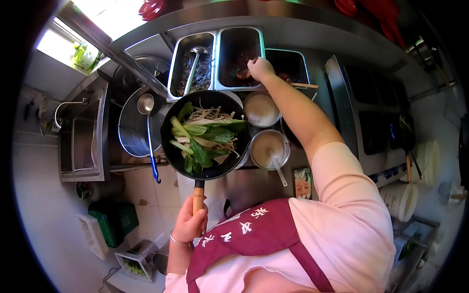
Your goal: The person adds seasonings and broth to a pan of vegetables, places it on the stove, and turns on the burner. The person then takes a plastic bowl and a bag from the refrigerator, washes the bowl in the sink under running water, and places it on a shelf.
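My left hand (189, 219) is wrapped round the wooden handle of a black frying pan (168, 144). Leafy greens (205, 150) and thin pale enoki mushrooms (207, 116) lie in the pan. My right hand (262, 69) reaches over a steel container (238, 35) of dark reddish sauce, its fingers closed. Just below those fingers is what looks like the rounded, red-brown bowl of a spoon (243, 74); its handle is mostly hidden by the hand.
A steel container (172, 80) with a ladle (194, 68) and another dark container (301, 62) flank the sauce. Two tubs (262, 109) (269, 146) of pale contents stand right of the pan. A phone (302, 183), a large pot (128, 129) and a stove (369, 105) are nearby.
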Demonstrator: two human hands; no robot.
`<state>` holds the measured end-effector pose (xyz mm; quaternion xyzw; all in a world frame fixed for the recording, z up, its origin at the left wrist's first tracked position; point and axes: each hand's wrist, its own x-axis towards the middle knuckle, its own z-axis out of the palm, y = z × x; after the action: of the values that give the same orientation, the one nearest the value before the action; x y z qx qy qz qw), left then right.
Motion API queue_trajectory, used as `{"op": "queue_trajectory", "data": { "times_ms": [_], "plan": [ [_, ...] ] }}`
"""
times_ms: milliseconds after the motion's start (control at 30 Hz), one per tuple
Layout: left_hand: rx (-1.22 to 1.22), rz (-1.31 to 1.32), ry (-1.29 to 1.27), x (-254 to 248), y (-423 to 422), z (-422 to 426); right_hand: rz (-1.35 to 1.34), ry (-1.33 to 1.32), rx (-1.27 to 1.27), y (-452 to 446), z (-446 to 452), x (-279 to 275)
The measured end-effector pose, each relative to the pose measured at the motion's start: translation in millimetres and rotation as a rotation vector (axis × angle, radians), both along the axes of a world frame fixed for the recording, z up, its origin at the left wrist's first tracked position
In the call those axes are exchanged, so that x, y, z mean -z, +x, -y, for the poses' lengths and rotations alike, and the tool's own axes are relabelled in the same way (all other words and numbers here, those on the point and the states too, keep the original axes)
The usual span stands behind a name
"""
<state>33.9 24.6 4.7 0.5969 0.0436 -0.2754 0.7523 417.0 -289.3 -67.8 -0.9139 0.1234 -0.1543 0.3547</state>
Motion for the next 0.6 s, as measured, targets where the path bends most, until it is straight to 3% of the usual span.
{"op": "queue_trajectory", "data": {
  "times_ms": [67, 167, 200, 233, 333, 433, 600],
  "plan": [
    [0.009, -0.002, 0.007, 0.5, 2.2, -2.3, -0.077, -0.107, -0.079, 12.0, 6.7, -7.0],
    [0.007, -0.039, -0.02, 0.1, 4.3, -4.4, 0.035, -0.16, -0.35, 11.9, 20.8, -52.9],
    [0.003, -0.037, -0.02, 0.4, 3.3, -3.1, 0.118, -0.326, -0.408, 23.2, 24.9, -54.1],
    [-0.004, -0.033, 0.016, 0.7, 1.5, -1.7, 0.12, -0.327, -0.412, 28.9, 29.0, -50.6],
    [-0.008, -0.038, 0.064, -1.6, 0.5, -1.5, 0.153, -0.805, -0.663, 42.9, 32.9, -55.6],
    [-0.008, -0.065, 0.079, -3.1, 4.2, -2.9, 0.142, -1.045, -0.693, 65.6, 28.6, -46.6],
    [0.005, -0.091, 0.031, -2.0, 9.0, -1.1, 0.058, -1.018, -0.718, 74.3, 26.6, -20.9]
  ]
}}
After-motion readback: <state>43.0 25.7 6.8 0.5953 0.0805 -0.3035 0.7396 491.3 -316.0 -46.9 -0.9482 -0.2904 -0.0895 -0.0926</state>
